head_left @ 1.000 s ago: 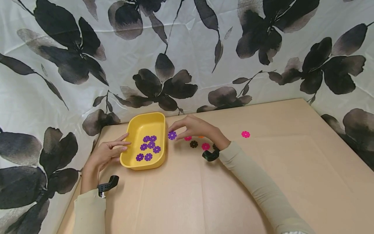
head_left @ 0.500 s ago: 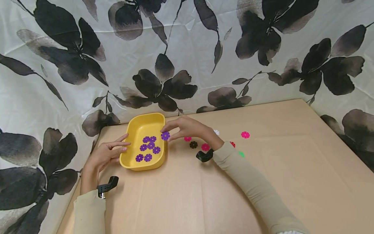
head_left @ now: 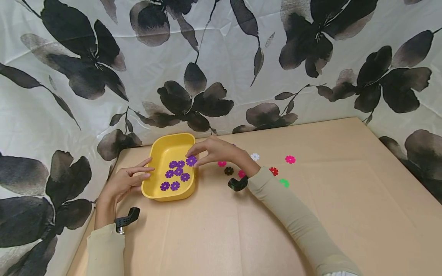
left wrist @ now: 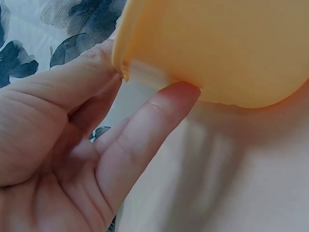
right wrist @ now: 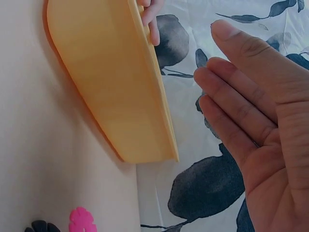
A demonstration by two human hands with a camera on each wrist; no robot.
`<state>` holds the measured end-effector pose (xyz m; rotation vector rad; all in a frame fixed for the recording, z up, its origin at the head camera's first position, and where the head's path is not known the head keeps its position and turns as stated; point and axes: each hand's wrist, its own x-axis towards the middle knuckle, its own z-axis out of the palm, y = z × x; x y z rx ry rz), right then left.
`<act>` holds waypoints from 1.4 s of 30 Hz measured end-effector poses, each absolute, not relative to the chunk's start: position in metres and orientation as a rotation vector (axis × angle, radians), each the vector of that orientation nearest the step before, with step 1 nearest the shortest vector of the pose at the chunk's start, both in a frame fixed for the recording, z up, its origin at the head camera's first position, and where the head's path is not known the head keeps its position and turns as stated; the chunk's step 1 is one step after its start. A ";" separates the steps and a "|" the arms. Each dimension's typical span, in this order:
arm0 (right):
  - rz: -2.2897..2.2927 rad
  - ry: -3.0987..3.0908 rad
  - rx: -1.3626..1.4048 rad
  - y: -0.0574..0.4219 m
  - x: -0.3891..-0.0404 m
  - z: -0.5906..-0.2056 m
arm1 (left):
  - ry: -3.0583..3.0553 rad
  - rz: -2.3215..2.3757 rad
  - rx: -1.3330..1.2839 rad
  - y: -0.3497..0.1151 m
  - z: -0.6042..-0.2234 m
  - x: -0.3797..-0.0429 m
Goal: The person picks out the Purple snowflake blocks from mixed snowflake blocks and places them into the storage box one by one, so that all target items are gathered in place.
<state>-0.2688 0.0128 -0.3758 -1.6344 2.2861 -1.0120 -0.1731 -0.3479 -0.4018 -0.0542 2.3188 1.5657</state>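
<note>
Close over the right rim of a yellow plastic tray point(head_left: 169, 141), my right hand point(head_left: 221, 150) pinches a purple flower-shaped disc point(head_left: 191, 160) between thumb and fingertips. Inside the tray lie several more purple discs point(head_left: 175, 186), some overlapping. My left hand point(head_left: 126, 180) grips the tray's left side, fingers over the rim. The left wrist view shows one finger point(left wrist: 169, 104) of that hand against the tray's outer wall point(left wrist: 231, 63). From the right wrist, the thumb point(right wrist: 251, 48) and several fingers appear beside the tray's far end point(right wrist: 111, 87); the disc is hidden there.
Loose discs lie right of the tray, partly behind the right forearm: pink point(head_left: 222, 164), black point(head_left: 228, 171), white point(head_left: 254, 156), red point(head_left: 274, 171) and green point(head_left: 284, 183). Another pink disc point(head_left: 290, 159) sits farther right. A floral cloth point(head_left: 241, 57) hangs behind the table point(head_left: 207, 237).
My right hand has moved left with the purple disc, from beside the tray to over its right rim. White, red and green discs have come into view. The left hand has stayed put.
</note>
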 end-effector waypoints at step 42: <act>-1.033 2.247 -1.573 -0.016 -0.284 -0.382 | 2.263 1.579 0.005 -0.351 -0.405 -0.171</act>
